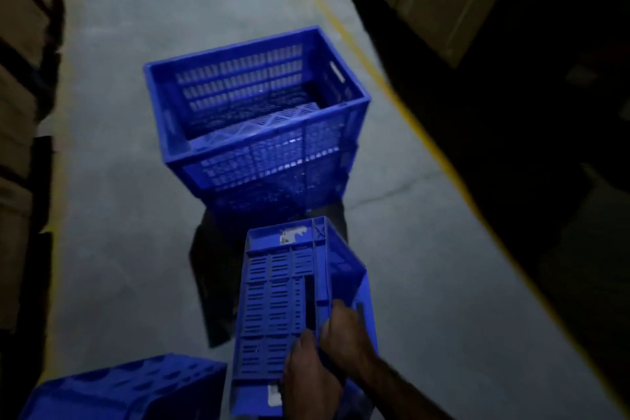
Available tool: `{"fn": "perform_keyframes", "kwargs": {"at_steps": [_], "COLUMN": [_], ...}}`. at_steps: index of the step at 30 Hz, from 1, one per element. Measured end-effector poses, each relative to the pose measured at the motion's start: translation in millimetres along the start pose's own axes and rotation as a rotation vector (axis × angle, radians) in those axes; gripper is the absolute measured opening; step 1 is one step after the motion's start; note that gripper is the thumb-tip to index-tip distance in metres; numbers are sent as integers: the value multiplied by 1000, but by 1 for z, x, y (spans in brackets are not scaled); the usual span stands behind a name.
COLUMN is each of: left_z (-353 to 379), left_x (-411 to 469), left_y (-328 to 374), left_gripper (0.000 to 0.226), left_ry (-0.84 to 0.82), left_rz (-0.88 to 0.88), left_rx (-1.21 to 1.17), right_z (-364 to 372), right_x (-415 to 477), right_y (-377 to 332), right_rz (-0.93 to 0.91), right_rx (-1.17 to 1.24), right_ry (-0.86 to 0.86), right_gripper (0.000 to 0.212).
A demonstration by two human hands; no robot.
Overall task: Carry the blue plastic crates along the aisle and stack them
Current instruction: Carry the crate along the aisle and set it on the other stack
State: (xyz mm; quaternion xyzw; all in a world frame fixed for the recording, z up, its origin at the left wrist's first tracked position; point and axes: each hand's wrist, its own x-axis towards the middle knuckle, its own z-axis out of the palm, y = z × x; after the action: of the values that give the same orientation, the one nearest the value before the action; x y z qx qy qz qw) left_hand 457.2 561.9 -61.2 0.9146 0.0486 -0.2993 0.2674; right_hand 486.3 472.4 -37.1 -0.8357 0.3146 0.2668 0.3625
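Dim warehouse aisle, head view. A rectangular crate stack [259,119] of rigid blue plastic with slotted lattice walls and a handle cut-out stands upright on the smooth grey concrete floor [112,153], mid-aisle; a second crate appears nested beneath its top one, and pale blurred contents lie inside. In the foreground a carried crate [289,300], same slotted plastic with torn white label scraps, is tilted on edge, its near rim close to the stack's base. Two hands overlap at its right rim: the right hand [344,334] curls closed around the edge; the left hand [306,375] lies against the wall, its grip unclear. Another blue crate [129,389] shows at lower left. Cardboard boxes [20,78] line the left; dark racking [511,78] stands right, beyond a yellow floor line [402,102]. Open floor remains either side of the stack
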Motion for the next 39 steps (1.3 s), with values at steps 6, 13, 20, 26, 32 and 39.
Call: {"fn": "perform_keyframes", "kwargs": {"at_steps": [6, 13, 20, 26, 32, 39], "left_z": [47, 92, 110, 72, 77, 133], "left_x": [-12, -24, -6, 59, 130, 173], "left_y": [26, 28, -16, -66, -143, -246], "left_gripper": [38, 28, 20, 21, 51, 91], "left_ry": [-50, -14, -19, -64, -294, -420], "left_rz": [120, 141, 133, 169, 81, -109], "left_rx": [-28, -195, -235, 67, 304, 171], "right_z": [-18, -19, 11, 31, 22, 33], "right_x": [10, 15, 27, 53, 111, 181], "right_y": [63, 117, 152, 225, 311, 381], "right_rz": [37, -63, -165, -7, 150, 200], "right_rx": [67, 168, 287, 265, 72, -44], "right_ry": [71, 56, -50, -37, 134, 212], "right_gripper": [32, 27, 10, 10, 23, 16]}}
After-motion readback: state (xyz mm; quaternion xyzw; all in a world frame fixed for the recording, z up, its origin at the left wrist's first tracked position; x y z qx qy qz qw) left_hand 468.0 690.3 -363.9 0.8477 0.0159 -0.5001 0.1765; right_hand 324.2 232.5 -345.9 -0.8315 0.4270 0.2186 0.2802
